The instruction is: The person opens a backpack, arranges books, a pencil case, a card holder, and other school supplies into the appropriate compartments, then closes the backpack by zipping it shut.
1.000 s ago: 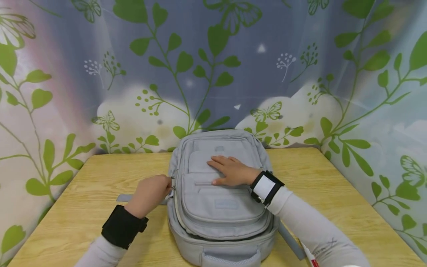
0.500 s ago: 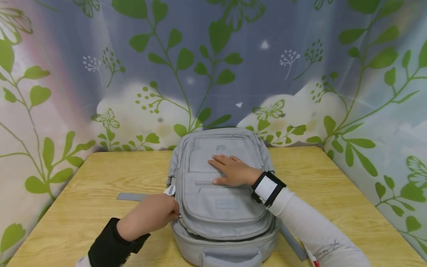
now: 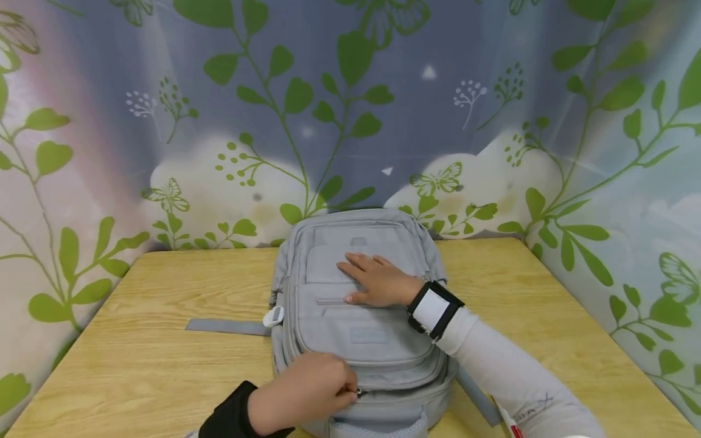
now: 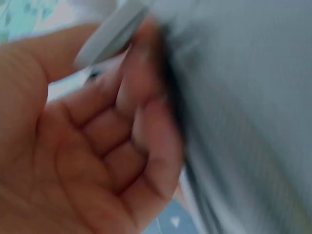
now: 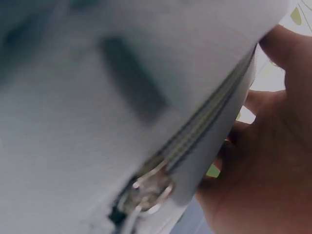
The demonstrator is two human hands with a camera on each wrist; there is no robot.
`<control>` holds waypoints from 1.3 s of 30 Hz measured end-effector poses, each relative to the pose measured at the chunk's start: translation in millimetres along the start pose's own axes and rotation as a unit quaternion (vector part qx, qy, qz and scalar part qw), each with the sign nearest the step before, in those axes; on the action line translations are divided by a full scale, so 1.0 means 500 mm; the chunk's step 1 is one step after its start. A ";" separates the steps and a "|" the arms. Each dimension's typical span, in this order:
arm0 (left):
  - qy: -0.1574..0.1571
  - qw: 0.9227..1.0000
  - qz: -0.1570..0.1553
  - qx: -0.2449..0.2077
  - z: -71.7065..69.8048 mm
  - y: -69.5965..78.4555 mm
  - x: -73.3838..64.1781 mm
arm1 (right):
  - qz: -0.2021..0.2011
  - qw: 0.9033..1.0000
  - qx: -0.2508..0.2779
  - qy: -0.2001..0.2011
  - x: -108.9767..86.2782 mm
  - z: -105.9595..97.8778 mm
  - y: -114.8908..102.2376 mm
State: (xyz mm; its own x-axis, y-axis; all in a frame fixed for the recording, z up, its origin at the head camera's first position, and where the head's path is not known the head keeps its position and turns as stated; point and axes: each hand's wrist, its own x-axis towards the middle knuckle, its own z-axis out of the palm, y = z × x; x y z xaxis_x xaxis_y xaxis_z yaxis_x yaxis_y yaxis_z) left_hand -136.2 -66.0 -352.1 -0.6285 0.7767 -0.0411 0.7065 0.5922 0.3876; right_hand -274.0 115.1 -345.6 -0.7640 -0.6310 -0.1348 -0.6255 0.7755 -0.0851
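A grey backpack (image 3: 369,353) lies on its back on the table, its top handle (image 3: 383,429) toward the near edge. At its near left corner my left hand (image 3: 312,389) pinches a zipper pull (image 4: 112,36) between thumb and forefinger, beside the metal slider (image 3: 358,392). The other fingers of that hand are curled along the seam. My right hand (image 3: 380,283) rests with spread fingers on the front pocket, around the middle of the bag. A second metal zipper slider (image 5: 148,187) shows close up in the right wrist view, beside a zipper track.
A grey strap (image 3: 227,326) stretches left across the wooden table (image 3: 202,280), near a white buckle (image 3: 274,316) at the bag's side. Another strap (image 3: 479,398) lies at the near right, by a red and white object (image 3: 515,429). A leaf-patterned curtain (image 3: 427,121) stands behind.
My left hand has moved down the bag's left side and round to the near end, drawing the zipper pull along and narrowing the gap there. The right hand stays in place.
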 end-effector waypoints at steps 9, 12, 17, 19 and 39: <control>0.009 0.999 -0.045 -0.016 0.006 0.015 -0.016 | -0.073 0.996 0.001 0.049 -0.082 -0.044 -0.053; 0.023 0.999 -0.043 -0.023 -0.004 0.013 -0.040 | -0.135 0.989 -0.011 0.054 -0.142 -0.053 -0.096; 0.050 0.994 -0.053 -0.084 -0.010 0.011 -0.056 | -0.197 0.979 0.055 0.003 -0.201 -0.007 -0.151; 0.059 0.991 -0.051 -0.105 -0.009 0.010 -0.055 | -0.200 0.975 0.095 0.001 -0.207 0.022 -0.162; 0.200 0.950 0.170 0.171 0.048 -0.080 -0.010 | -0.177 0.937 0.298 0.054 -0.318 0.073 -0.079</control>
State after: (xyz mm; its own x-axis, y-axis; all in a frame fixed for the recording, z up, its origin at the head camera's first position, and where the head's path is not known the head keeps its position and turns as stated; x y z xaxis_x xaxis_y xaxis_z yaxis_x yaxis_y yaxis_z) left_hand -153.8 -88.5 -389.4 -0.3695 0.8330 0.4117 0.9124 0.4092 -0.0089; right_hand -122.1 185.2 -357.0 -0.5574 -0.8238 0.1031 -0.6678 0.3711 -0.6452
